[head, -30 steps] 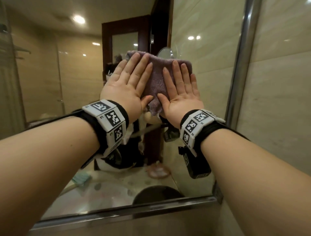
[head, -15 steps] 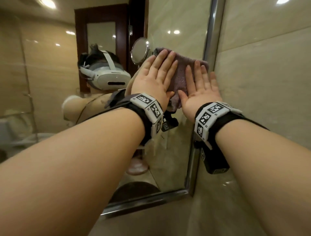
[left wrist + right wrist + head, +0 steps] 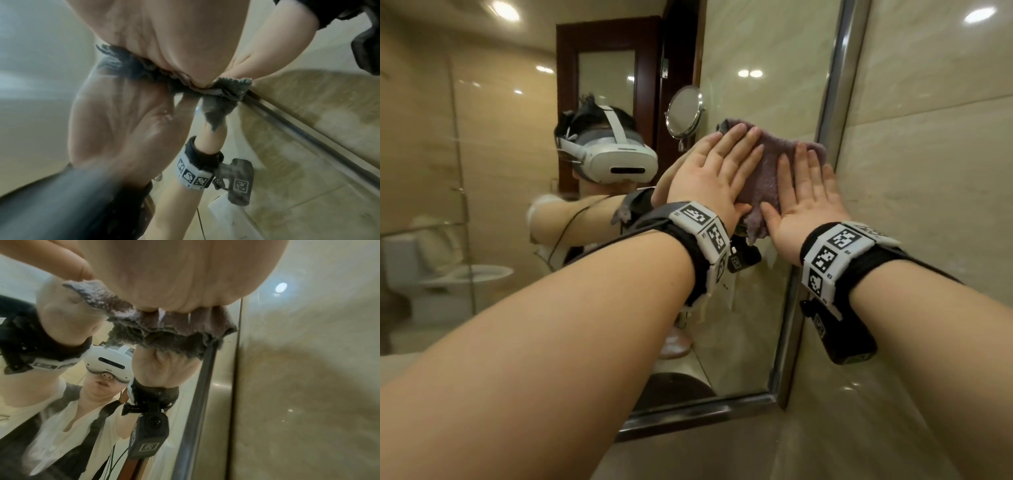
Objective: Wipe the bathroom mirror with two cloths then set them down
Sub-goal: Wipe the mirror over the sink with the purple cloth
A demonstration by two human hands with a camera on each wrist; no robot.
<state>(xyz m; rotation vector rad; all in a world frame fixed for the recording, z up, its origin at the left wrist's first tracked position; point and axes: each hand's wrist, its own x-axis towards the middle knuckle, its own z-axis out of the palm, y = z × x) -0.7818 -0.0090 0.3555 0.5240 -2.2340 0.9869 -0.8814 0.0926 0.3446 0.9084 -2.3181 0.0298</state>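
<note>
A mauve terry cloth (image 3: 767, 171) lies flat against the mirror (image 3: 750, 325) near its right metal frame (image 3: 835, 102). My left hand (image 3: 719, 168) presses its left half with straight fingers, and my right hand (image 3: 804, 185) presses its right half the same way. The cloth's lower edge (image 3: 232, 91) bunches under my left palm in the left wrist view. Under my right palm, in the right wrist view, the cloth (image 3: 164, 327) reaches the frame (image 3: 197, 402). Only one cloth colour shows; I cannot tell whether a second cloth lies beneath.
A beige tiled wall (image 3: 935, 188) stands right of the mirror frame. The mirror reflects a person in a white headset, a round shaving mirror (image 3: 685, 114), a toilet (image 3: 448, 274) and a dark wooden door (image 3: 606, 85). The mirror's bottom frame (image 3: 698, 414) runs below my forearms.
Both hands have slid the cloth rightward across the mirror to its right frame. The reflected person has come into view at the left.
</note>
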